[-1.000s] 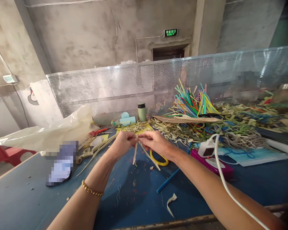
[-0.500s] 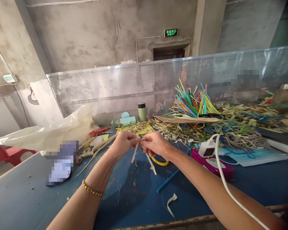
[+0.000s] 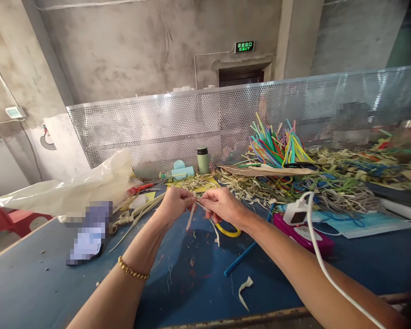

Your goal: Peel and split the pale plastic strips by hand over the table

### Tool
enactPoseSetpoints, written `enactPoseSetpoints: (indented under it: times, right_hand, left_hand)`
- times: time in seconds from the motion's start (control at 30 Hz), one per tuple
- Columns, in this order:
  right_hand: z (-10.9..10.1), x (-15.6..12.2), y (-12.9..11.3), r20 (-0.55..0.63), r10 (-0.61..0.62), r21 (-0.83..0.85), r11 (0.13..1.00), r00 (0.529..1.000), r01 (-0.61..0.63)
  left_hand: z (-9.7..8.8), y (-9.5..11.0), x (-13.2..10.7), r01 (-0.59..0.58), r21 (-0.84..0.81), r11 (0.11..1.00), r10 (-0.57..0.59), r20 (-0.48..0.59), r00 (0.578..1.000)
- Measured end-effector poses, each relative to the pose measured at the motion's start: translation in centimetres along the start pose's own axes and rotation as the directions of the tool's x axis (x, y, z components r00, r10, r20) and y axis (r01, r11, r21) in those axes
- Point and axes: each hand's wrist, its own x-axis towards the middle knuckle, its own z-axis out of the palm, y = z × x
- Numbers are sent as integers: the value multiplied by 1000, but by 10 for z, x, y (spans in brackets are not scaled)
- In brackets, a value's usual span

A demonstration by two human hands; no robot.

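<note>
Pinching with the fingers [image 3: 189, 197] of both hands, near enough tip to tip, over the blue table [image 3: 178, 288]. In the left hand [image 3: 174, 204], clamped between thumb and forefinger on a pale strip [image 3: 191, 219], with a loose tail hanging between six and seven o'clock. In the right hand [image 3: 222, 204], likewise closed on pale strip, with another strip end [image 3: 216, 231] dangling toward five. Cannot tell whether one length or two. Looks like close twisting or tying work right between the fingertips; too small to tell a knot from a fold. Calls next, by the look of it, for a steady left pinch as anchor and a small, even pull or wrap from the right, without snagging either tail.

Outward from the strip: near four o'clock, just below the right hand, a yellow ring [image 3: 232, 233]; farther out between four and five, a blue rod [image 3: 241, 259]; toward five, a curled pale scrap [image 3: 244, 292]. At nine, a bundle of pale strips [image 3: 137, 214]; between eight and nine, a phone [image 3: 89, 237]. At twelve, a green bottle [image 3: 203, 162]; at two, a bunch of coloured strands [image 3: 277, 145]. Between three and four, a purple box [image 3: 310, 237] under a white plug [image 3: 295, 213].
</note>
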Motion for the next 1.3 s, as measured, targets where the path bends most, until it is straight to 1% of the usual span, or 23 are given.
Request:
enactPoseSetpoints:
  times: [0.1,0.23,0.27,0.4,0.5,0.6,0.67,0.8,0.87,0.93,1.0,1.17,1.3]
  right_hand:
    - [0,0,1,2,-8,-39,999,1000,8]
    - [0,0,0,10,-12,-40,999,1000,12]
    - [0,0,-1,11,-8,-40,999,1000,8]
    - [0,0,-4,9,27,-54,998,1000,-27]
    - [0,1,-6,8,82,-53,995,997,-81]
    - [-1,1,-8,-46,120,-27,992,992,-121]
    - [-2,0,-9,-62,122,0,992,991,-123]
    - [-2,-2,-11,12,104,23,994,994,-105]
    - [-2,-2,-12,-4,109,17,994,994,-109]
    - [-2,-2,-12,-32,113,11,994,993,-113]
    - [-2,-2,-12,-36,114,10,993,993,-114]
    - [-3,-1,-12,-3,100,9,995,995,-100]
    - [-6,-2,-15,21,103,38,994,994,-104]
  left_hand:
    - [1,1,0,10,0,1000,-10,-11,1000]
    - [2,0,1,23,-10,1000,-24,-40,999]
    - [3,-1,2,24,-6,1000,-24,-33,999]
    - [4,-5,3,-5,26,1000,6,-45,999]
    - [5,-8,5,-19,56,998,22,-48,999]
    - [4,-9,5,-34,85,996,38,-43,998]
    - [4,-9,5,-44,106,993,49,-41,998]
    - [5,-9,5,-98,190,977,111,-61,992]
    - [6,-8,4,-113,223,968,132,-69,989]
    - [7,-6,4,-109,241,964,132,-79,988]
    - [8,-5,3,-102,250,963,127,-85,988]
    - [7,-2,3,-92,204,975,106,-56,993]
    - [7,2,2,-22,68,997,24,-27,999]
